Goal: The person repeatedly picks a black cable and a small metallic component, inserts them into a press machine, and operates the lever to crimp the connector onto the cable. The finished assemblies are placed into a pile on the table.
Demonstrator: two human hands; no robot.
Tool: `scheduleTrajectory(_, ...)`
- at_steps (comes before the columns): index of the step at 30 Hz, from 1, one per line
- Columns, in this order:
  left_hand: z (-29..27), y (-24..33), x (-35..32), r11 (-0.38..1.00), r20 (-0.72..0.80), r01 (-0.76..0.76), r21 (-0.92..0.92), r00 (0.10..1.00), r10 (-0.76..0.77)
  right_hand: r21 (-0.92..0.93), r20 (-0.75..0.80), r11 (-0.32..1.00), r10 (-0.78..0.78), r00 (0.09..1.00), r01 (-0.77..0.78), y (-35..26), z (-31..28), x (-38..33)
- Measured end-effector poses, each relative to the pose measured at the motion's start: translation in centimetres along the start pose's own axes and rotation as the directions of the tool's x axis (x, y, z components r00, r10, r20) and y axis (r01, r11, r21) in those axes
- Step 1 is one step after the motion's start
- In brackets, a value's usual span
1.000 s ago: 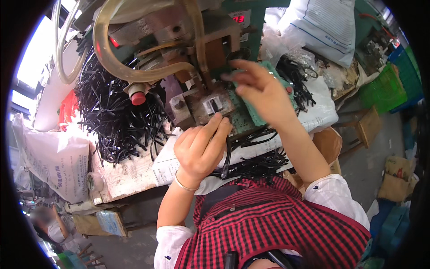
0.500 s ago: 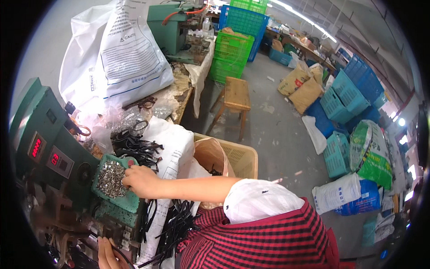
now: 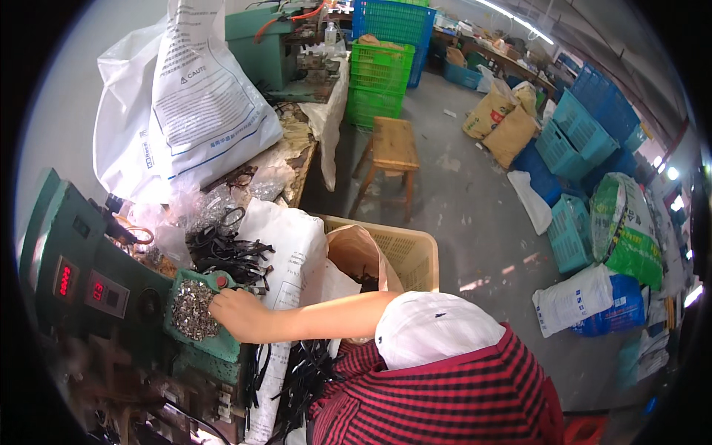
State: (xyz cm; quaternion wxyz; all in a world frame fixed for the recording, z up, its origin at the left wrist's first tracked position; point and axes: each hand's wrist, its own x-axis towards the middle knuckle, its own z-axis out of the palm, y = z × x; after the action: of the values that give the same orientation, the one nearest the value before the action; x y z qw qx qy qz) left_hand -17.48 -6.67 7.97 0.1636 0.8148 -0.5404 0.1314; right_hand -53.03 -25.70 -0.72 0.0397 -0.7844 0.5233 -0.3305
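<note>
My right hand [image 3: 241, 315] rests at the right edge of a green tray [image 3: 222, 343], its fingers curled in against a heap of small shiny metal pieces [image 3: 194, 308]. Whatever the fingertips pinch is hidden by the hand. The tray is fixed to a green machine [image 3: 96, 245] with two red lit displays. Below it lies the machine's dark working area [image 3: 170, 411], blurred and in shadow, with a black cord by it. My left hand is out of sight. Black straps [image 3: 230, 256] lie in a bundle behind the tray, and more black straps [image 3: 304, 378] hang beneath my right forearm.
A white printed sack sheet [image 3: 285, 230] covers the bench beside the straps. A paper-lined beige crate [image 3: 415, 252] stands to its right. Farther off are a large white bag [image 3: 208, 111], another green machine [image 3: 259, 48], a wooden stool [image 3: 393, 144] and green crates [image 3: 378, 74].
My left hand, seen earlier at the machine's lower part, has gone from view. My right hand stays at the metal pieces, and the whole view has shifted slightly.
</note>
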Motion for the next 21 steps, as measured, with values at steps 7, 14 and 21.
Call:
scheduleTrajectory(7, 1.9, -1.1, 1.9, 0.996, -0.005, -0.022, -0.081, 1.0, 0.022, 0.346, -0.295, 0.935, 0.031, 0.955, 0.077, 0.2, -0.5, 1.3)
scheduleTrajectory(14, 10.3, -13.5, 5.0, 0.969, -0.255, -0.144, -0.202, 0.963, 0.09, 0.257, -0.298, 0.961, -0.017, 0.954, 0.098, -1.1, 1.1, 2.5)
scheduleTrajectory(21, 5.9, -3.8, 2.1, 0.645, -0.347, 0.008, -0.764, 0.838, -0.422, 0.332, -0.204, 0.939, 0.168, 0.964, -0.093, 0.7, -4.2, -1.9)
